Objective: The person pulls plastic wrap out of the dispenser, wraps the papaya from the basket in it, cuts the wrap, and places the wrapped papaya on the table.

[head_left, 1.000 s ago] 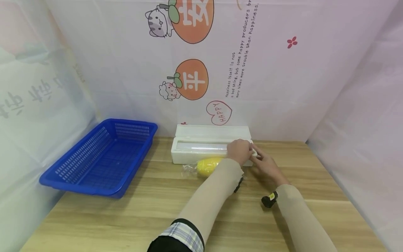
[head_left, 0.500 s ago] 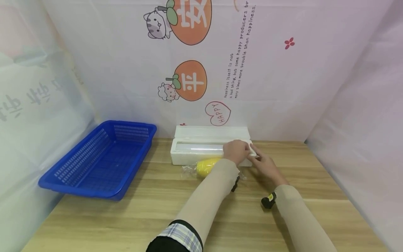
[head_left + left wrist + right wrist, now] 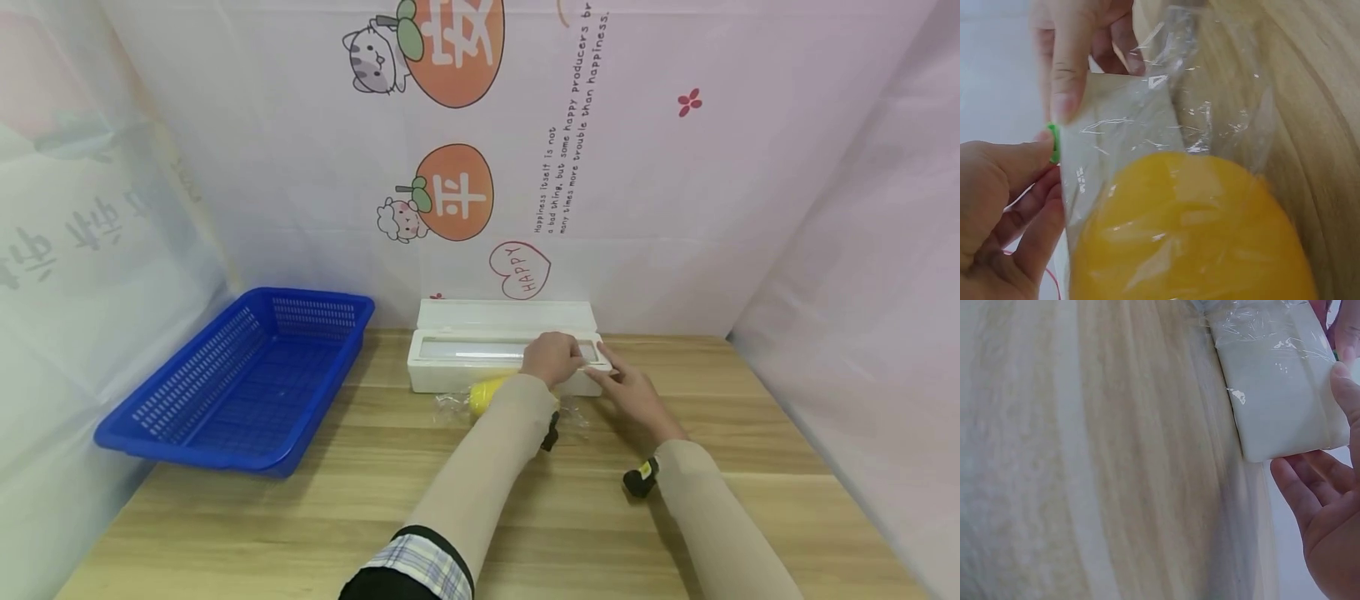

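A long white box stands at the back of the table with its lid raised; it looks like a cling film dispenser. My left hand is over its front edge, toward the right end. In the left wrist view, that hand's thumb and fingers pinch a small green slider at the edge. My right hand grips the box's right end, thumb on top and fingers against the end face. Before the box lies a rounded yellow object in clear plastic, partly hidden by my left forearm.
On the left a blue plastic basket with slotted walls stands on the wooden table. A printed white cloth hangs directly behind the box, and more cloth closes off both sides.
My left hand has slid leftward along the box's front edge, uncovering more of its right part. The right hand has kept its hold on the end, and the box has stayed in place.
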Motion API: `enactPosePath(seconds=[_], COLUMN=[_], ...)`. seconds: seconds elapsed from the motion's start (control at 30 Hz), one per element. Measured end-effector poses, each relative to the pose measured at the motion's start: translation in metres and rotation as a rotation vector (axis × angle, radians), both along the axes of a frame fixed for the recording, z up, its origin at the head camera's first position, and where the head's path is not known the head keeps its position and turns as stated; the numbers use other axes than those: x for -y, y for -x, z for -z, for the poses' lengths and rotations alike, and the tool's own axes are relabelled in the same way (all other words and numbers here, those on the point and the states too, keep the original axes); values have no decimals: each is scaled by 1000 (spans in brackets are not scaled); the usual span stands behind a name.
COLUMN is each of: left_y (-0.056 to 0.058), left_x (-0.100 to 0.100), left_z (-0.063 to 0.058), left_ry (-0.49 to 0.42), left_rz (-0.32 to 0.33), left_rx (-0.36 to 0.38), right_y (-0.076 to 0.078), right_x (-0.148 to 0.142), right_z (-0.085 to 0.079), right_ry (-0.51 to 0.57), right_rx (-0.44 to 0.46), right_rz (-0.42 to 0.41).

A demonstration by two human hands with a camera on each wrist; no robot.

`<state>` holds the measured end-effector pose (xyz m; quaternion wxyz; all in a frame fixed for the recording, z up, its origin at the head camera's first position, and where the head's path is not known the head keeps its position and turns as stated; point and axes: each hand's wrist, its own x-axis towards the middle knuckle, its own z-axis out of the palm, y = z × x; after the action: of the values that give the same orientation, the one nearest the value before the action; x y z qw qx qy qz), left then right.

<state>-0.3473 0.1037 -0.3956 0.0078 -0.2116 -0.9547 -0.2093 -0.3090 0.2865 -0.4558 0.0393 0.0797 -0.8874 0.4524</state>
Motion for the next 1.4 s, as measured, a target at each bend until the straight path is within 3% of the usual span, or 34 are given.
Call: enactPosePath(seconds=[0.23, 0.4, 0.53, 0.83, 1.1, 1.4], left_y=[0, -2, -3, -5, 3, 3], left_x=[6, 7, 11, 28, 36, 44], left_z=[-3, -5, -7, -14, -8, -8], left_ry=[-10, 102, 151, 69, 29, 39], left_rz=[33, 22, 6, 97, 155, 163], left_rx=[29, -57, -69, -56, -58, -63], right_y=[-2, 0, 1, -1, -1, 1], right_x=[0, -1, -2, -1, 0, -1], right_z=[0, 2, 4, 3, 3, 4], right_ry=[13, 24, 36, 58, 53, 60], right_rx=[11, 14, 6, -14, 0, 11], right_rz=[8, 9, -8, -18, 2, 3])
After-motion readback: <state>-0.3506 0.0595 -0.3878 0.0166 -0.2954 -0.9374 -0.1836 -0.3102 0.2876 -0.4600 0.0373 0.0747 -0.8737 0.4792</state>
